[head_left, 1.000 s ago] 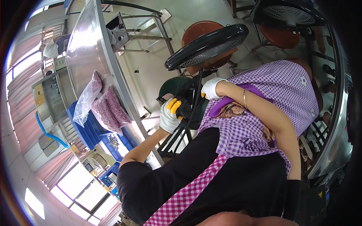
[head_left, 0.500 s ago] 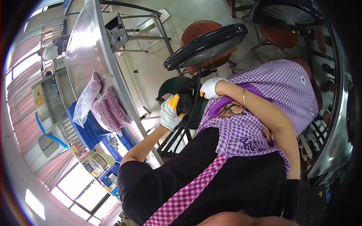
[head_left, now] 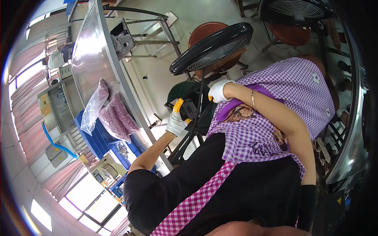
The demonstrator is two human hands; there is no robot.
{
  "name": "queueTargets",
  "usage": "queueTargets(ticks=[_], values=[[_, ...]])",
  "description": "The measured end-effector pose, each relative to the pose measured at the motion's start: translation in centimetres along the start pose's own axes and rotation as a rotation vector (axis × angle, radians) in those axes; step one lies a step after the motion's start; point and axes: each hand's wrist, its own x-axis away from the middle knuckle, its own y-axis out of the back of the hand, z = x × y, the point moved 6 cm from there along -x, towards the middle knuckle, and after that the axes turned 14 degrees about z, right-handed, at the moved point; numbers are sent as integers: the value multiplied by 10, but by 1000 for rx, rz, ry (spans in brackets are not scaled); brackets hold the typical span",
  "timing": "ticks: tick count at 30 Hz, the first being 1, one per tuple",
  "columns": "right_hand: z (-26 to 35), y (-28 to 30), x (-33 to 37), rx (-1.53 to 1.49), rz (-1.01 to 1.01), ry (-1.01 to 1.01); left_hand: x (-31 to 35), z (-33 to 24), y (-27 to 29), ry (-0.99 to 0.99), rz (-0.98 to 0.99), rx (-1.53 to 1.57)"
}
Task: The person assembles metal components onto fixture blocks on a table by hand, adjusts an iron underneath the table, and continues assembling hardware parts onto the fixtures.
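Observation:
My left hand point(head_left: 176, 122), in a white knit glove with yellow-coated fingers, is closed round the edge of a small black box-like device point(head_left: 189, 109). Its thumb and fingers lie on two sides of the box. Gloved the same way, my right hand point(head_left: 220, 91) is curled at the waist of the purple checked apron point(head_left: 291, 78). The yellow fingertips of that hand sit right beside a dark upright strap or cable point(head_left: 202, 92); what they hold, if anything, is hidden. Behind the box is a dark green round stool seat point(head_left: 177, 91).
A black-rimmed fan point(head_left: 212, 49) stands ahead, over a brown stool point(head_left: 204, 31). Another fan point(head_left: 297, 11) is at far right. On the left, a metal table point(head_left: 88, 47) carries bags of pink pieces point(head_left: 118, 118) beside blue bins point(head_left: 92, 135). A metal edge point(head_left: 350, 149) borders the right.
The box in my left hand has turned, so more of its face shows, and the hand sits slightly lower. My right hand stays at the apron. The whole view has shifted a little.

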Motion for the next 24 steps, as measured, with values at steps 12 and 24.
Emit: queueTargets(ticks=[12,24], values=[[1,0,-1,20,6,-2,-1,3,-1,61,44,5],[-2,-3,-6,27,16,-34,0,6,0,-24,90,-59]])
